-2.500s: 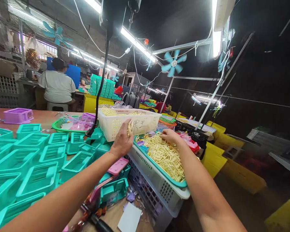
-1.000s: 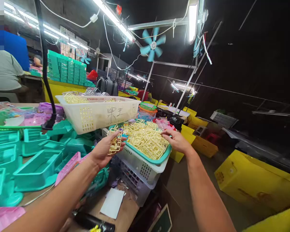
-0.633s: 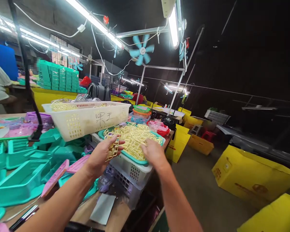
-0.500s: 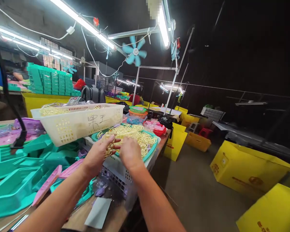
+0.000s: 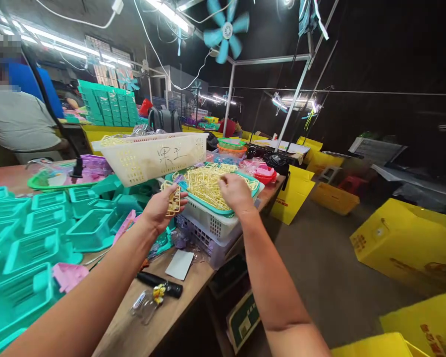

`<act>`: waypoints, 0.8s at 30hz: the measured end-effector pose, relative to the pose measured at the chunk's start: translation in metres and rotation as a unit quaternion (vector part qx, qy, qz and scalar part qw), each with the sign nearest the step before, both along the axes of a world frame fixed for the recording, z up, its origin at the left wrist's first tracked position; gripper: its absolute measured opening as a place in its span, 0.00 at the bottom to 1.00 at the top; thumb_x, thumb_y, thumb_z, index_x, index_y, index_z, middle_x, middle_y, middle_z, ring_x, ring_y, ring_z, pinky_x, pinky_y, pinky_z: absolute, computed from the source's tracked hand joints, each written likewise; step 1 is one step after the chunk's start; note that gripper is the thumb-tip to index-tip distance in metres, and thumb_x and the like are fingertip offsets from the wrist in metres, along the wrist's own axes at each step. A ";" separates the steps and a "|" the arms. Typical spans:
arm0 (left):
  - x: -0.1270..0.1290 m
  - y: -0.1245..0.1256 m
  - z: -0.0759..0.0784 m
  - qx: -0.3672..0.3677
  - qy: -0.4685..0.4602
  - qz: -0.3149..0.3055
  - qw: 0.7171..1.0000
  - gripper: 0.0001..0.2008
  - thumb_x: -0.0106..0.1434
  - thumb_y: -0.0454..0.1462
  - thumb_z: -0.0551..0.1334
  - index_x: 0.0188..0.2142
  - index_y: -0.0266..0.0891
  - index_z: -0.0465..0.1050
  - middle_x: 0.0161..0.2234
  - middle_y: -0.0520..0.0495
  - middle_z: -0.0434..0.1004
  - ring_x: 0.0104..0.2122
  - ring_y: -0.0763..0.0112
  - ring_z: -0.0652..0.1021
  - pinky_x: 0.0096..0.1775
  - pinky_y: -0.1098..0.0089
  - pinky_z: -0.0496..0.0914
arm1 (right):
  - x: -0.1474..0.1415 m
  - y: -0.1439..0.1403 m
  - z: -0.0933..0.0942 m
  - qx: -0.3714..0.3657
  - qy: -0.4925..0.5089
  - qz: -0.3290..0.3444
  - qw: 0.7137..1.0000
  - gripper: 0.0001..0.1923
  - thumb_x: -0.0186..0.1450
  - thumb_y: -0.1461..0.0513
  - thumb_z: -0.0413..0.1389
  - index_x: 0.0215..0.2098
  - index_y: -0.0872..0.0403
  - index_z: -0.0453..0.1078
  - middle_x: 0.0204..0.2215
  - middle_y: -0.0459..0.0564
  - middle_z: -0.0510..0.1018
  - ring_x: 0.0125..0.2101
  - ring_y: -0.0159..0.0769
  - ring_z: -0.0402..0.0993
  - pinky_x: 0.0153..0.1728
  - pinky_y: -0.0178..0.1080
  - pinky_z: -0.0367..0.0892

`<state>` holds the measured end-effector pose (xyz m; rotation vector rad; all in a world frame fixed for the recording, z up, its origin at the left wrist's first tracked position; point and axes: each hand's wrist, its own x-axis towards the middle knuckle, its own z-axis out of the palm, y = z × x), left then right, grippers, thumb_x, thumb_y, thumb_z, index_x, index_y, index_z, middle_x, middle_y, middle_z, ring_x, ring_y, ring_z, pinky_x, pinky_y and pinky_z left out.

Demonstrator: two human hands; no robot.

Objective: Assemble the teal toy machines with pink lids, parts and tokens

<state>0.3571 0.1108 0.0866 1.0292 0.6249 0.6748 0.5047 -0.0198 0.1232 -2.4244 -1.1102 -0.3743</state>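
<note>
Yellow frames sorted at the tray

The left hand (image 5: 159, 208) grips a small stack of yellow plastic frames (image 5: 172, 199) just beside the teal tray (image 5: 228, 212). The right hand (image 5: 235, 191), fingers curled, rests on the yellow frame pile (image 5: 204, 184) in that tray; whether it grips any cannot be told

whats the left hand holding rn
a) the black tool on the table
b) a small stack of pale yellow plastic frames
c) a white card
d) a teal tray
b: the left hand grips a small stack of pale yellow plastic frames, held up beside the teal basket heaped with the same parts.
</note>
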 end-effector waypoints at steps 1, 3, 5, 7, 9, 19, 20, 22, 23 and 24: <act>-0.001 -0.001 -0.002 -0.008 0.008 0.008 1.000 0.09 0.64 0.39 0.59 0.36 0.34 0.70 0.34 0.42 0.79 0.24 0.72 0.78 0.23 0.74 0.71 | 0.012 -0.010 0.001 0.015 -0.001 -0.037 0.999 0.16 0.71 0.57 0.45 0.48 0.52 0.72 0.48 0.53 0.76 0.49 0.39 0.70 0.51 0.38 0.63; 0.000 -0.003 -0.004 -0.002 0.016 0.027 1.000 0.10 0.62 0.40 0.60 0.35 0.33 0.70 0.34 0.42 0.79 0.24 0.73 0.77 0.24 0.75 0.70 | 0.035 -0.023 0.000 0.027 0.006 -0.112 0.993 0.20 0.72 0.56 0.43 0.52 0.56 0.70 0.51 0.59 0.73 0.53 0.44 0.67 0.53 0.43 0.61; 0.007 -0.008 -0.003 0.051 0.003 0.056 0.997 0.12 0.61 0.42 0.61 0.37 0.34 0.71 0.35 0.43 0.79 0.25 0.74 0.77 0.25 0.75 0.69 | 0.050 -0.026 -0.002 0.027 0.021 -0.151 0.988 0.24 0.72 0.54 0.42 0.56 0.61 0.66 0.55 0.67 0.69 0.57 0.51 0.62 0.54 0.49 0.60; 0.020 -0.011 0.000 0.148 -0.018 0.082 0.985 0.17 0.59 0.46 0.62 0.41 0.35 0.71 0.38 0.44 0.79 0.29 0.73 0.77 0.27 0.75 0.69 | 0.052 -0.016 -0.005 0.019 0.038 -0.150 0.988 0.27 0.71 0.51 0.43 0.57 0.63 0.66 0.56 0.70 0.68 0.58 0.56 0.60 0.55 0.55 0.58; 0.037 -0.011 0.003 0.255 -0.005 0.095 0.962 0.21 0.58 0.50 0.61 0.44 0.38 0.71 0.41 0.44 0.79 0.34 0.69 0.78 0.31 0.73 0.70 | 0.042 0.003 -0.007 0.007 0.060 -0.141 0.988 0.30 0.69 0.48 0.46 0.56 0.64 0.67 0.53 0.70 0.71 0.58 0.58 0.61 0.56 0.58 0.56; 0.077 -0.030 -0.013 0.481 0.148 0.172 0.847 0.23 0.62 0.47 0.58 0.52 0.35 0.68 0.53 0.34 0.71 0.53 0.50 0.71 0.57 0.52 0.62 | 0.005 0.039 -0.020 0.017 0.099 -0.112 0.989 0.40 0.66 0.51 0.54 0.69 0.57 0.46 0.59 0.74 0.60 0.57 0.56 0.61 0.47 0.57 0.65; 0.078 -0.036 -0.017 0.503 0.159 0.178 0.831 0.23 0.62 0.45 0.58 0.54 0.35 0.67 0.55 0.34 0.69 0.55 0.49 0.69 0.58 0.52 0.61 | 0.007 0.038 -0.022 0.017 0.100 -0.111 0.989 0.41 0.65 0.51 0.54 0.69 0.59 0.45 0.58 0.74 0.61 0.56 0.56 0.61 0.47 0.57 0.65; 0.081 -0.044 -0.022 0.540 0.181 0.190 0.800 0.23 0.63 0.42 0.58 0.56 0.34 0.65 0.57 0.34 0.68 0.57 0.49 0.67 0.59 0.52 0.59 | 0.011 0.037 -0.025 0.015 0.101 -0.112 0.988 0.43 0.65 0.52 0.55 0.69 0.63 0.44 0.57 0.76 0.62 0.57 0.56 0.61 0.47 0.58 0.65; 0.082 -0.046 -0.024 0.552 0.192 0.195 0.788 0.23 0.64 0.42 0.57 0.57 0.34 0.64 0.56 0.34 0.68 0.57 0.49 0.67 0.59 0.52 0.59 | 0.012 0.037 -0.026 0.012 0.101 -0.113 0.988 0.42 0.65 0.53 0.54 0.69 0.64 0.43 0.57 0.77 0.62 0.57 0.57 0.60 0.47 0.58 0.65; 0.083 -0.047 -0.025 0.559 0.201 0.199 0.779 0.23 0.65 0.42 0.57 0.57 0.34 0.64 0.56 0.34 0.68 0.56 0.49 0.67 0.58 0.52 0.60 | 0.014 0.038 -0.027 0.009 0.102 -0.113 0.988 0.42 0.65 0.54 0.54 0.69 0.65 0.43 0.57 0.77 0.61 0.57 0.57 0.60 0.47 0.58 0.65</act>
